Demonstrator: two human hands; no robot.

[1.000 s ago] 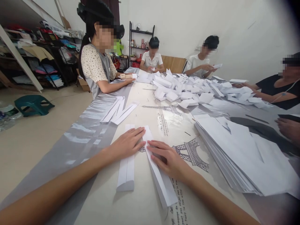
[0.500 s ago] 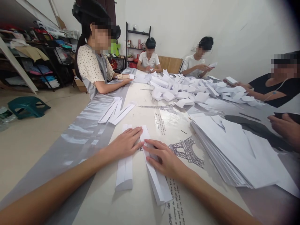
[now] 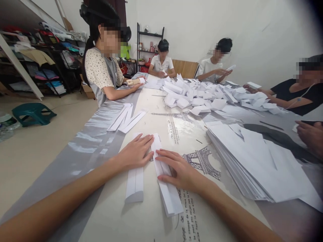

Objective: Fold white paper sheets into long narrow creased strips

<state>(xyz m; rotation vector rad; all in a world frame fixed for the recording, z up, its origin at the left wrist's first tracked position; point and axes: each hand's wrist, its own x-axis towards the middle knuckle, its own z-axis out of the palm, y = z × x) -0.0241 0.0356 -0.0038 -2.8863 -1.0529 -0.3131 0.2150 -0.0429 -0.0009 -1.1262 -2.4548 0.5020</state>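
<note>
A long folded strip of white paper (image 3: 168, 200) lies on the table in front of me, slanting down to the right. My right hand (image 3: 178, 168) rests on its right side with the fingers spread. My left hand (image 3: 137, 151) lies flat, its fingertips touching the strip's far left edge. Partly under the left hand is a second folded paper strip (image 3: 135, 188), its near end bare and slightly curved. Neither hand grips anything. More folded paper strips (image 3: 126, 117) lie farther off to the left.
A thick stack of white paper sheets (image 3: 254, 161) lies to the right. Beyond it spreads a large heap of folded white papers (image 3: 196, 94). Several people sit around the table (image 3: 113, 208), handling paper. A green stool (image 3: 34, 113) stands on the floor at left.
The near end of the right strip has shifted slightly up and left. Both hands keep nearly the same place on the paper. The whole view has moved a little.
</note>
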